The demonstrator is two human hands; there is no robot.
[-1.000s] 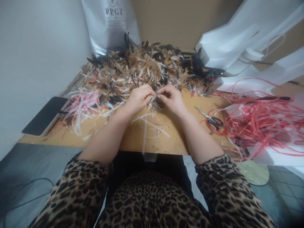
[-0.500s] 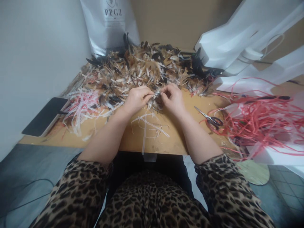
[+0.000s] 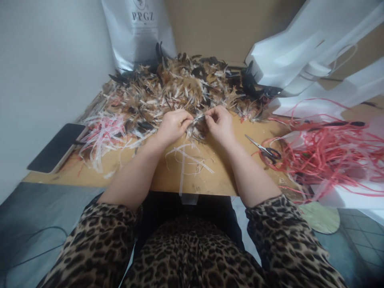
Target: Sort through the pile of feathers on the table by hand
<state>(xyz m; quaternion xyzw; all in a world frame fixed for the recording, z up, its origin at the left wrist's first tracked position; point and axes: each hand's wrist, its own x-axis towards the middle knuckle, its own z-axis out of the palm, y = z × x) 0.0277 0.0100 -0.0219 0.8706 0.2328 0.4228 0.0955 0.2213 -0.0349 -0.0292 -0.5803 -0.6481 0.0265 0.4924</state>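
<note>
My left hand (image 3: 175, 125) and my right hand (image 3: 219, 123) meet close together at the near edge of a heap of feathers (image 3: 186, 86). Both are closed in a pinch, thumb against forefinger. Between the fingertips runs a thin whitish feather (image 3: 198, 118), its fine detail blurred. Brown and grey fluffy feathers (image 3: 198, 132) lie just below the fingers. Nearer to me, a few thin clear plastic strips (image 3: 183, 168) are scattered across the tabletop (image 3: 216, 180).
Scissors (image 3: 264, 149) lie right of my right forearm, beside a tangle of red strips (image 3: 333, 152). On the left are white and pink strips (image 3: 103, 134) and a phone (image 3: 57, 148). A silver-white bag (image 3: 141, 36) stands behind; white foam pieces (image 3: 276, 56) fill the back right.
My right hand has shifted slightly to the right, widening the gap between the fingertips. My left hand stays almost still.
</note>
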